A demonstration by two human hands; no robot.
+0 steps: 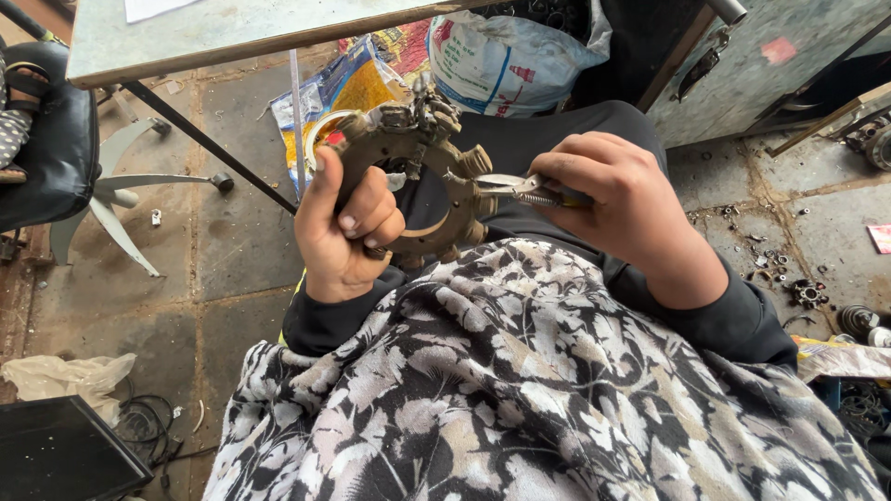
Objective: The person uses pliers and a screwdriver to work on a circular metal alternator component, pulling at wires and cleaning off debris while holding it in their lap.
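Pliers gripped in right hand, long axis level, nose pointing left onto toothed metal ring. Left hand clamps ring's left rim, ring upright above lap, face toward camera.

Rusty brown-grey ring-shaped metal plate in left hand. Silver-jawed pliers in right hand. Black sleeves at both wrists. Black-and-white floral cloth below the hands. Yellow-blue printed plastic bag behind left hand; white sack with red-blue print above. Grey floor left of left hand.
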